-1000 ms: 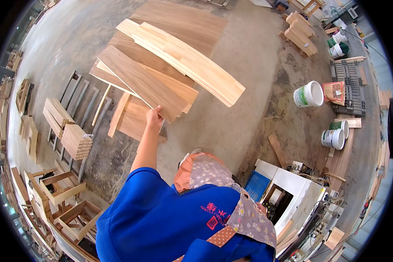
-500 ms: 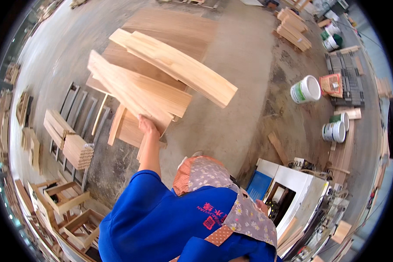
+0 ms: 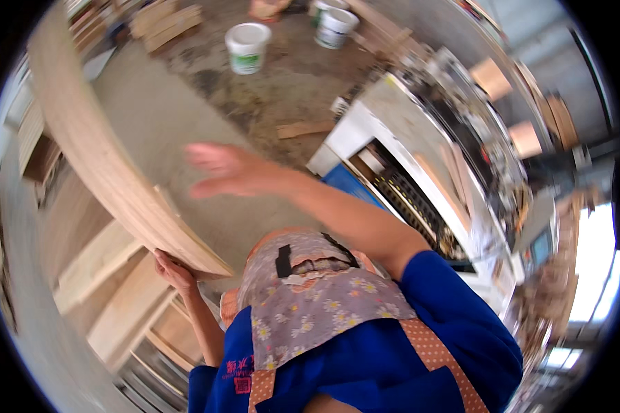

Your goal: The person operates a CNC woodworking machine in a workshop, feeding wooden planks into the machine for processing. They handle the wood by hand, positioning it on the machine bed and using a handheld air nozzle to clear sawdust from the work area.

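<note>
Wooden board [image 3: 103,151] in left grip [image 3: 175,272]

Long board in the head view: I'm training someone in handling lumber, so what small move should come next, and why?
Probably bring the open right hand to the long board's near edge: only the left hand holds it, close to one end, with most of its length beyond that grip.

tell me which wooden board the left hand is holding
The long, pale wooden board reaching to the upper left, gripped near its lower end by the left hand; other wooden boards lie ungripped.
</note>
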### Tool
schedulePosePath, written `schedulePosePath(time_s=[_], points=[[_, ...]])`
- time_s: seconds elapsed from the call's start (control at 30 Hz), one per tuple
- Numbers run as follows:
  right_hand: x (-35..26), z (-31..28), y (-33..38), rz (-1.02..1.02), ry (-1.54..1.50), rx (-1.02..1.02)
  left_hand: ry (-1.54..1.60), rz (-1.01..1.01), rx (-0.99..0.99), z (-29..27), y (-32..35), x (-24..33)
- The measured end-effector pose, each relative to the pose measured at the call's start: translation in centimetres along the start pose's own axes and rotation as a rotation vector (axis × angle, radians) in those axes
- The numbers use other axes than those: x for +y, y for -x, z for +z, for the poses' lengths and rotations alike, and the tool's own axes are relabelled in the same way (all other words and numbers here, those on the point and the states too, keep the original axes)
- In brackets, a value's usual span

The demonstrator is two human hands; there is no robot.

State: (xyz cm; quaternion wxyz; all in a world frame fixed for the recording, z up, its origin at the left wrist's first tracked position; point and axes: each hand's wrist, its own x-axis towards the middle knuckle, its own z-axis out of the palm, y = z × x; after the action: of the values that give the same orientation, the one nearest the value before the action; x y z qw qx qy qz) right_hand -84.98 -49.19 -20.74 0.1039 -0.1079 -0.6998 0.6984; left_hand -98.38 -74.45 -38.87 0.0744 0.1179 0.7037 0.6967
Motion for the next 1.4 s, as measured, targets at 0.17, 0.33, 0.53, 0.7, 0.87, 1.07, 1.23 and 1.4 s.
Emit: schedulePosePath(time_s=[0.17, 0.33, 0.53, 0.7, 0.87, 1.07, 1.23, 1.4], points=[[-2.1, -0.6, 3.2, -0.035, 0.007, 0.629, 0.130, -0.094, -0.487, 10.7, 1.1, 3.3], [-2.3, -5.0, 9.5, -0.027, 0.172, 0.847, 0.076, -0.168, -0.687, 17.4, 0.0, 4.5], [-3.7, -10.6, 20.3, 0.180, 0.763, 0.915, -0.111, 0.083, -0.525, 14.6, -7.0, 11.2], [-2.5, -15.3, 28.4, 0.032, 1.018, 0.714, -0.137, 0.767, -0.048, 10.1, 2.3, 26.4], [-0.8, -19.6, 34.0, -0.125, 1.570, 0.431, -0.238, 0.804, -0.124, 14.1, 9.8, 27.4], [2.8, -25.9, 40.0, -0.432, 1.629, 0.347, -1.433, 0.460, -0.976, 23.6, 16.1, 19.6], [4.7, -30.5, 44.2, -0.506, 1.510, 0.345, -1.044, -0.241, -1.355, 28.5, 19.9, 13.4], [7.6, -34.9, 47.2, -0.373, 1.393, 0.324, -0.873, -0.283, -1.370, 33.8, 25.3, 13.5]])
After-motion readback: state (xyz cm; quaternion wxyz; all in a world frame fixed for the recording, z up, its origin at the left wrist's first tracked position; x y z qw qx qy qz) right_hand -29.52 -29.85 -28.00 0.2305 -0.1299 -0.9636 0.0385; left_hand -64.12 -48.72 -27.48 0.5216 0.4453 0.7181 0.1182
